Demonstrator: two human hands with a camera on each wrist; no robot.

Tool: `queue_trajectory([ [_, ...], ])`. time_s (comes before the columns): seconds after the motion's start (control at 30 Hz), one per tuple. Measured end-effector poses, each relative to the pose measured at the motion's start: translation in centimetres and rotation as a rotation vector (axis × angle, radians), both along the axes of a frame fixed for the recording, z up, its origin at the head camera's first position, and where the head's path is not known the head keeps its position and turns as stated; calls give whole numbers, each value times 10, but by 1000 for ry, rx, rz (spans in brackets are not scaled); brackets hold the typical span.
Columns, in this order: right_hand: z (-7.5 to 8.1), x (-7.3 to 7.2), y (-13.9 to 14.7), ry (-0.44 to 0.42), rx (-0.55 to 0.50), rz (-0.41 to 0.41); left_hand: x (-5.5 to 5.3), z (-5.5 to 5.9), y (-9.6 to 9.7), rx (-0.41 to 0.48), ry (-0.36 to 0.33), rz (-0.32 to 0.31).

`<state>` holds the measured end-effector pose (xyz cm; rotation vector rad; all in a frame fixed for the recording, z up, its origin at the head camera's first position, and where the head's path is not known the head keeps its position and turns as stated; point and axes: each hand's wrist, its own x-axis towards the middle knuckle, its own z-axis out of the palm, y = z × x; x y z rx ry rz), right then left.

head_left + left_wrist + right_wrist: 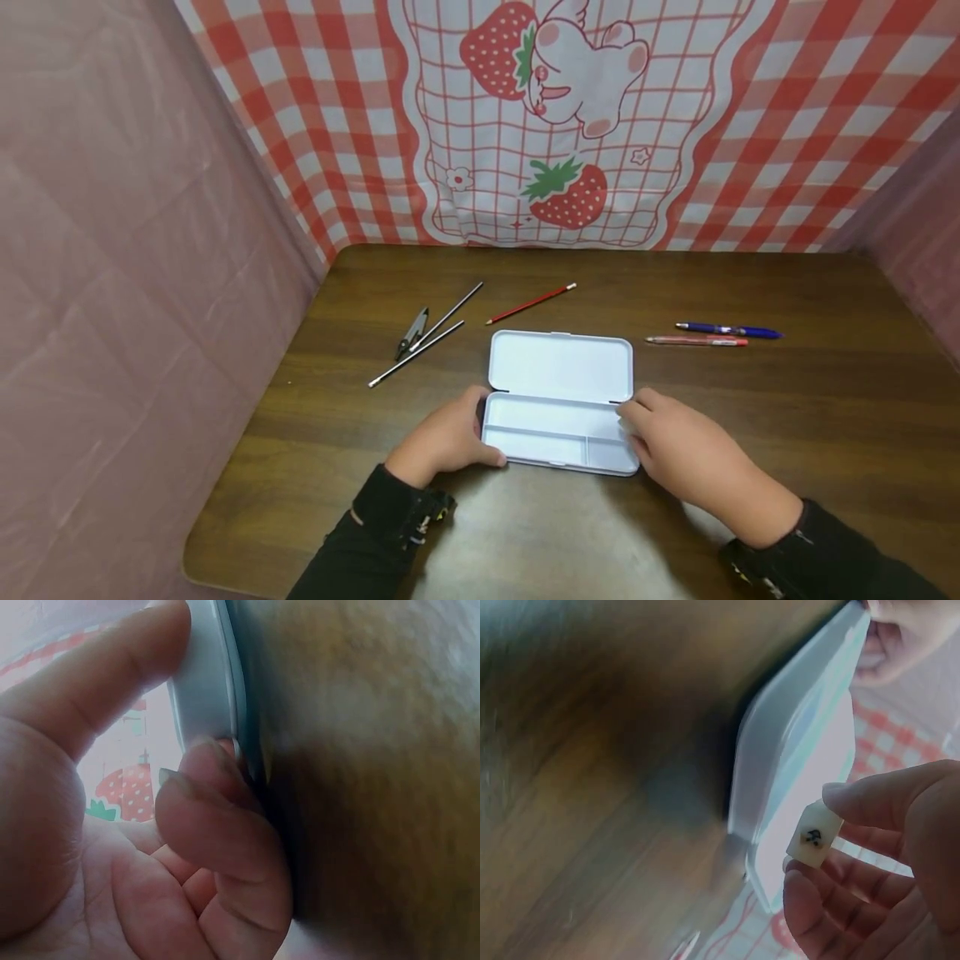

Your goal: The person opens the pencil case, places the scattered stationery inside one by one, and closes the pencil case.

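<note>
A white pencil case [561,367] lies on the table with its lid folded back, showing several bare compartments. My left hand [448,433] grips its left end, thumb at the front corner. In the left wrist view the thumb and curled fingers [217,825] touch the case's side wall [206,675]. My right hand [678,446] is over the case's right end. Between its thumb and fingers it pinches a small off-white eraser [815,834] with a dark smudge, held close to the case in the right wrist view; in the head view the fingers hide it.
Beyond the case lies a red pencil [532,303]. To the left are two slim grey pencils [450,314] and a grey compass [412,333]. Further right, a blue pen [727,330] lies beside a pink pen [696,341]. A checked cloth [360,125] hangs behind the wooden table [300,467].
</note>
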<state>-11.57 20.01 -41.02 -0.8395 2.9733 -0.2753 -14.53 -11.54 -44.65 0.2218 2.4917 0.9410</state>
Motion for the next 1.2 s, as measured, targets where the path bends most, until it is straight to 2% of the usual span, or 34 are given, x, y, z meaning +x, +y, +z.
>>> queue_trajectory([
  [0.2,2,4,-7,19,45,126,1,0,1,-1,17,-7],
  [0.47,-4,-2,-9,-1,66,295,0,0,1,-10,13,-5],
  [0.67,-13,-4,-8,-51,80,307,1,0,3,-15,1,4],
  [1.03,-16,-6,-6,-22,20,301,1,1,2,-19,4,2],
  [1.2,-18,-7,-7,-46,19,300,1,1,2,-19,7,-2],
])
